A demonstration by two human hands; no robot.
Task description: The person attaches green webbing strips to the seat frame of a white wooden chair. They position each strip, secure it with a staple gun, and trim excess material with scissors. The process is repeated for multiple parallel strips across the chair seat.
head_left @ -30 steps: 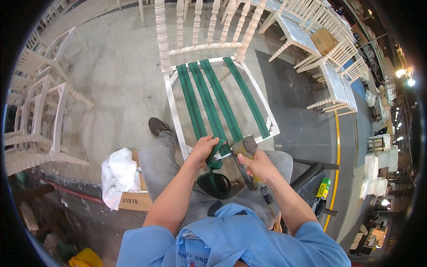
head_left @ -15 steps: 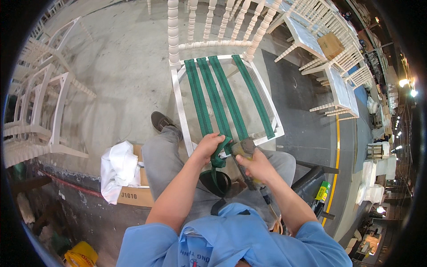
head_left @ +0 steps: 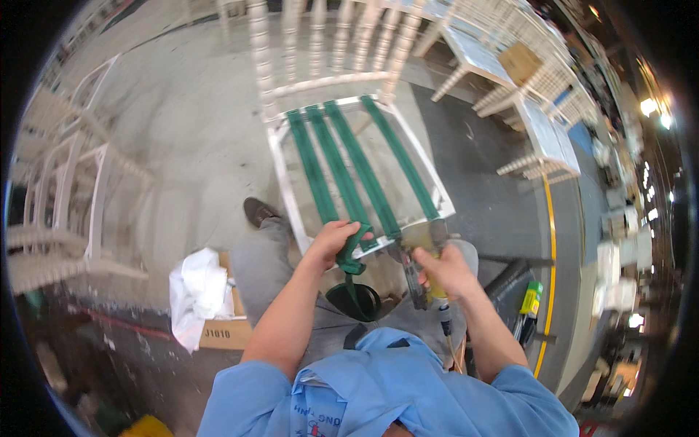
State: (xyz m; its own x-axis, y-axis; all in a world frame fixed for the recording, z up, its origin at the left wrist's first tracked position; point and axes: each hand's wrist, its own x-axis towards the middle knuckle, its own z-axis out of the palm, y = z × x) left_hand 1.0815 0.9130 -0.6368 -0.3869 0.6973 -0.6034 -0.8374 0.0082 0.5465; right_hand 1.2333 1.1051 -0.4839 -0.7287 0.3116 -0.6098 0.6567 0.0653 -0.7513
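Note:
In front of me stands a white chair frame (head_left: 283, 191) with a turned-spindle back and an open seat. Several green webbing straps (head_left: 399, 156) run across the seat from back to front rail. My left hand (head_left: 331, 244) is closed on a loose, bunched length of green webbing (head_left: 352, 256) at the front rail. That length trails to a dark round coil (head_left: 354, 302) between my legs. My right hand (head_left: 448, 273) grips a pneumatic staple gun (head_left: 413, 275), blurred by motion, just right of the left hand by the front rail. An air hose (head_left: 456, 349) leads down from its handle.
Unfinished white chairs (head_left: 89, 197) stand at the left, and more with covered seats (head_left: 542, 124) at the right. A cardboard box (head_left: 224, 335) with white cloth (head_left: 198, 284) sits beside my left leg. A green-yellow package (head_left: 532, 297) lies by a black surface at my right.
The staple gun has moved right and back toward me, away from the strap ends. My left hand still holds the webbing. The whole view has shifted slightly, with the chair appearing further left.

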